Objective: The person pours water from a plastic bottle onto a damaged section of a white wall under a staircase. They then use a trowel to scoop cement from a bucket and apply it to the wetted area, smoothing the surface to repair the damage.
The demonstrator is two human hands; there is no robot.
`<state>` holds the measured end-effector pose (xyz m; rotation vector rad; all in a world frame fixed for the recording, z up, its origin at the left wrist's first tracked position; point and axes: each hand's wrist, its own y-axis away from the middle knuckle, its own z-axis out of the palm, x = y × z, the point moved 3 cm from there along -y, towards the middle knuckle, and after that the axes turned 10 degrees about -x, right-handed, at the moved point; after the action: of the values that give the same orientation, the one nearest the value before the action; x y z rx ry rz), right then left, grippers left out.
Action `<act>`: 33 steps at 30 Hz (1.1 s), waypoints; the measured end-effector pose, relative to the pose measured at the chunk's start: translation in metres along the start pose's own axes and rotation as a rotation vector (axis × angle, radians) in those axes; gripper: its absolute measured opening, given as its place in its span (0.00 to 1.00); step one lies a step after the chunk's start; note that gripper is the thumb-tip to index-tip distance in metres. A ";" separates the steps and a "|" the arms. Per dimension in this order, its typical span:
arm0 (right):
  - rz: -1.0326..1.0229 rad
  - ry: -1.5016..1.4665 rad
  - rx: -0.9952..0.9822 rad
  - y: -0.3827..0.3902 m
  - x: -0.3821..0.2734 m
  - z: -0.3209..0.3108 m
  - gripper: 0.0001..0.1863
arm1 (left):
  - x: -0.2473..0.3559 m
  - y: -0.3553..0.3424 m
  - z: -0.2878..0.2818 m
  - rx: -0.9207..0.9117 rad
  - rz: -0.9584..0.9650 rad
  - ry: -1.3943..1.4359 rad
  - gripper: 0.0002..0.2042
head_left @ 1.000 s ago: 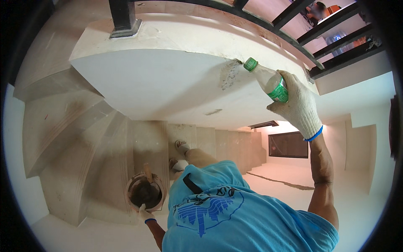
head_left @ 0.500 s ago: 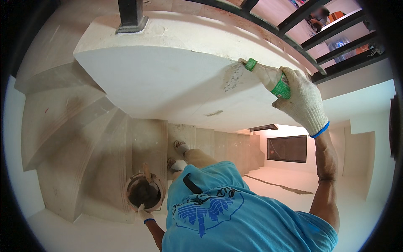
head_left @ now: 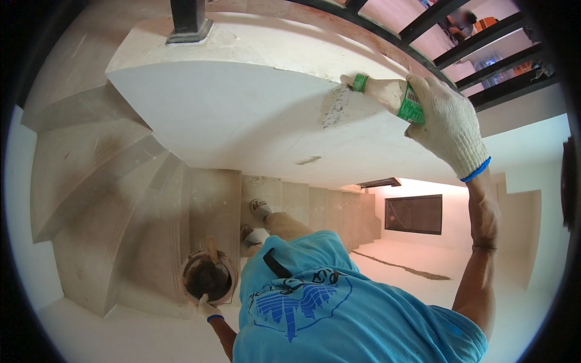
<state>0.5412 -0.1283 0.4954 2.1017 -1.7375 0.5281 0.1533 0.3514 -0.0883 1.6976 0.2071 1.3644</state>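
My right hand (head_left: 449, 126), in a pale knit glove with a blue cuff, is wrapped round the lower end of a plastic bottle (head_left: 387, 94). The bottle has a green cap and a green label and looks whitish inside. Its capped end points left, right by the wall's top edge, above a rough grey patch (head_left: 334, 109) on the white wall face. Down at the lower left, my gloved left hand (head_left: 207, 307) grips the rim of a bucket (head_left: 185, 272). A wooden-handled tool (head_left: 212, 249) leans in the bucket, its lower end hidden in dark contents.
A black metal railing (head_left: 387, 33) runs above the low white wall (head_left: 242, 109). Winding concrete steps (head_left: 91, 199) lie to the left, and more steps (head_left: 327, 209) descend behind my feet. Beyond the railing a person (head_left: 463, 24) is near some bottles.
My right hand has shifted right and a little up with the bottle. The bottle lies slightly flatter, its cap higher against the wall's edge. The left hand and bucket look unmoved.
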 end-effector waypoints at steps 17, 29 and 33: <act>-0.036 0.106 0.035 -0.009 -0.009 -0.004 0.34 | -0.025 -0.021 -0.028 -0.054 -0.071 -0.005 0.32; -0.016 0.134 0.044 -0.007 -0.011 -0.006 0.33 | -0.021 -0.017 -0.018 -0.055 -0.037 0.019 0.31; -0.016 0.141 0.070 -0.007 -0.012 -0.003 0.33 | -0.015 -0.011 -0.015 -0.043 -0.028 -0.001 0.32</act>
<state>0.5462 -0.1150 0.4912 2.0689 -1.6441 0.7241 0.1397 0.3563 -0.1075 1.6542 0.1989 1.3379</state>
